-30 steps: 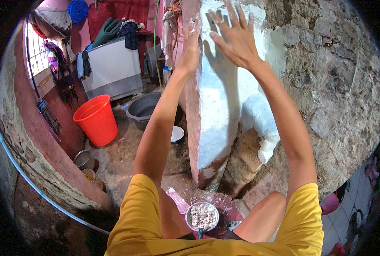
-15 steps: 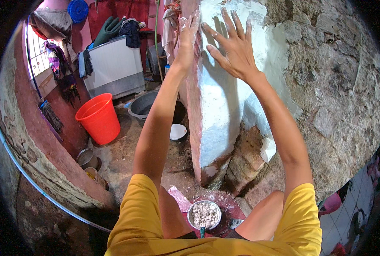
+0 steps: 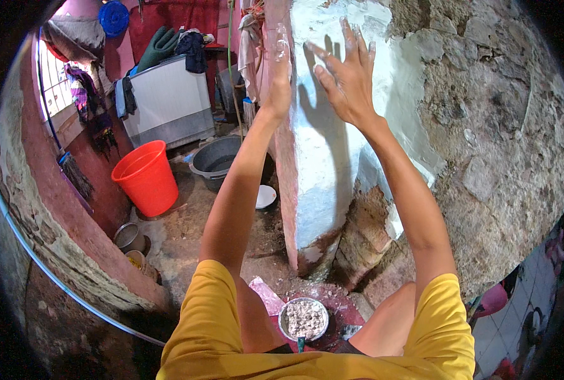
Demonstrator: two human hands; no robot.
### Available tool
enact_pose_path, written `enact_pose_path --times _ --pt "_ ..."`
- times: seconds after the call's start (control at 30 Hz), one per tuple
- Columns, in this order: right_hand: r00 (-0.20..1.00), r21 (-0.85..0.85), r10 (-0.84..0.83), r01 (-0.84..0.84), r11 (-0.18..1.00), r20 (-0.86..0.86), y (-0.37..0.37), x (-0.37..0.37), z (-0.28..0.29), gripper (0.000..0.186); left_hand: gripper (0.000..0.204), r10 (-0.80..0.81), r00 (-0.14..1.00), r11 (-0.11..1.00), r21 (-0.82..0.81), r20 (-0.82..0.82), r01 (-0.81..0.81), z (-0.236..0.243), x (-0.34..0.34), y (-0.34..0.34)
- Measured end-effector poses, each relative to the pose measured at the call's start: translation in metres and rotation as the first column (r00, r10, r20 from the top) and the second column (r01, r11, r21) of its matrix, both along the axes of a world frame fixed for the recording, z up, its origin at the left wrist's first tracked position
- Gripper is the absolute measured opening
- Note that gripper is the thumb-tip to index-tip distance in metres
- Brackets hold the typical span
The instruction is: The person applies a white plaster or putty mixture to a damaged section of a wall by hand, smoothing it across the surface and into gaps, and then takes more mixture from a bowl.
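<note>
- Both hands are raised against the white-plastered masonry pillar (image 3: 323, 158): the left hand (image 3: 279, 82) lies flat along the pillar's pink-painted left edge, fingers straight and together, gripping nothing.
- Right hand (image 3: 348, 79) is spread wide, fingers fanned apart, palm toward the white plaster face; its shadow falls on the plaster just to its left. Whether the palm actually touches the plaster I cannot tell; it holds nothing.
- Fingertips of both hands carry a whitish smear.
- Rough grey stone wall (image 3: 504, 126) runs on from the pillar to the right, bare of plaster; at the pillar's foot the coating has broken away to brown stone.
- Small round metal bowl of pale grey-white paste (image 3: 303, 318) sits on the floor between the person's knees, well below the hands.
- Flat pink scrap (image 3: 267, 295) lies just left of that bowl.
- Orange plastic bucket (image 3: 146, 178) stands on the dirt floor to the left, with a dark grey round basin (image 3: 217, 163) behind it and a small white dish (image 3: 265, 196) near the pillar's base.
- White ribbed box-shaped appliance (image 3: 171, 104) stands at the back, clothes draped over it.
- Two small metal pots (image 3: 130, 237) sit by the low pink wall on the left.
- No packages, labels or signs can be made out.
</note>
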State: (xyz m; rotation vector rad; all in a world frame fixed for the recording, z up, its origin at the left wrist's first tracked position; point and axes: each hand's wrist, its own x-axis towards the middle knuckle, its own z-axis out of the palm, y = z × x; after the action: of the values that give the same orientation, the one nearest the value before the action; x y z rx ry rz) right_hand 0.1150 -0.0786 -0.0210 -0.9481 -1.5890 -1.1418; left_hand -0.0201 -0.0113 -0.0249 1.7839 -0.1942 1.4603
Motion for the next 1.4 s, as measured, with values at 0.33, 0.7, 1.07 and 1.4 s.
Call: enact_pose_path --times 0.33,0.7,1.07,1.4 --pt "0.970 0.011 0.182 -0.183 0.983 -0.161 0.007 -0.005 -0.002 0.042 0.066 -0.016 1.000 1.000 0.000 -0.014 0.016 -0.002 0.001 -0.015" --pt "0.994 0.002 0.029 -0.029 1.000 -0.104 0.011 -0.005 -0.005 0.045 0.063 -0.029 0.999 0.999 0.035 0.025 0.028 -0.003 0.003 0.004" --pt "0.995 0.038 -0.070 0.073 0.997 -0.071 -0.001 -0.005 -0.002 0.043 0.062 -0.041 0.999 0.999 0.021 0.026 0.040 -0.003 0.002 0.003" --pt "0.996 0.050 -0.085 0.085 0.995 0.000 -0.006 -0.011 -0.008 0.047 0.065 -0.070 0.997 0.998 0.001 -0.019 0.070 -0.001 -0.002 -0.003"
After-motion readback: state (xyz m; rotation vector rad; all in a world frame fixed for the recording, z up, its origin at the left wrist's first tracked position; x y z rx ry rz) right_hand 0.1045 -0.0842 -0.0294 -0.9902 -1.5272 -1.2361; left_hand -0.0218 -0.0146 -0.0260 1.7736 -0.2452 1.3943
